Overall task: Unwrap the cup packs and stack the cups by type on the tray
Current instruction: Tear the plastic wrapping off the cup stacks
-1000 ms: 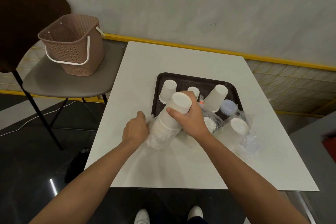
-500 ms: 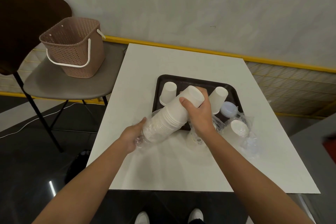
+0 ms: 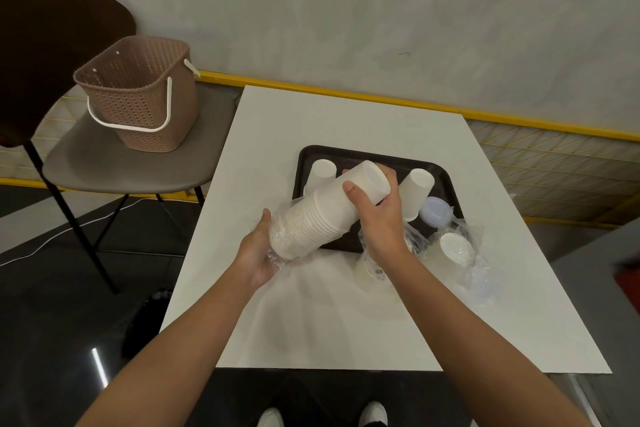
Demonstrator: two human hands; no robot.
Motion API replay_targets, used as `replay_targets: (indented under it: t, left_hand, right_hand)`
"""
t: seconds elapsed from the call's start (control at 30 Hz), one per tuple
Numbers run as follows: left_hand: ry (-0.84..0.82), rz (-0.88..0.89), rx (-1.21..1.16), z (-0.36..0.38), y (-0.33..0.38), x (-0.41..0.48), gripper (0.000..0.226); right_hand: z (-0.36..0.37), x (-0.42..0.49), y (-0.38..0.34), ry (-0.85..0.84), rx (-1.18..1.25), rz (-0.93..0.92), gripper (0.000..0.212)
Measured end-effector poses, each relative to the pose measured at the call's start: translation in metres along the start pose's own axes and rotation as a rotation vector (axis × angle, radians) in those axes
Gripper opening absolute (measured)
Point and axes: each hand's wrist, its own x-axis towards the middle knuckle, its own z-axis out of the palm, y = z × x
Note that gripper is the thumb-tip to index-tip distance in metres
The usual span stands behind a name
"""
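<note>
Fingers of right hand (image 3: 381, 222) curl round narrow end of cup stack (image 3: 322, 218), held tilted over front edge of dark tray (image 3: 346, 151). At wide end, left hand (image 3: 258, 253) grips clear wrap (image 3: 276, 255) bunched there. White table (image 3: 346, 114) beneath.

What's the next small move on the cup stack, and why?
Probably slide the wrap off the cup stack with the left hand, which holds it at the rim end; the right hand grips the bare base end over the tray.
</note>
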Motion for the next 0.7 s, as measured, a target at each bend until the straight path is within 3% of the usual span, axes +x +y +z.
replay_targets:
  t: [0.2,0.33,0.47,0.63,0.7]
  left_hand:
    - [0.018,-0.005,-0.010,-0.004,0.002,0.005,0.045]
    - [0.052,0.052,0.025,-0.008,0.000,0.006,0.032]
    - [0.130,0.049,0.082,-0.004,-0.003,0.001,0.049]
    - [0.265,0.157,0.315,-0.008,-0.003,0.008,0.020]
    - [0.305,0.200,0.354,-0.009,-0.002,0.008,0.026]
  right_hand:
    - [0.003,0.002,-0.004,0.001,0.003,-0.027,0.039]
    - [0.004,0.005,-0.005,0.034,0.077,0.001,0.034]
    - [0.006,0.005,-0.004,0.018,0.033,-0.013,0.036]
    - [0.000,0.004,-0.003,0.014,-0.003,-0.048,0.036]
    - [-0.003,0.004,-0.002,0.018,-0.004,-0.045,0.036]
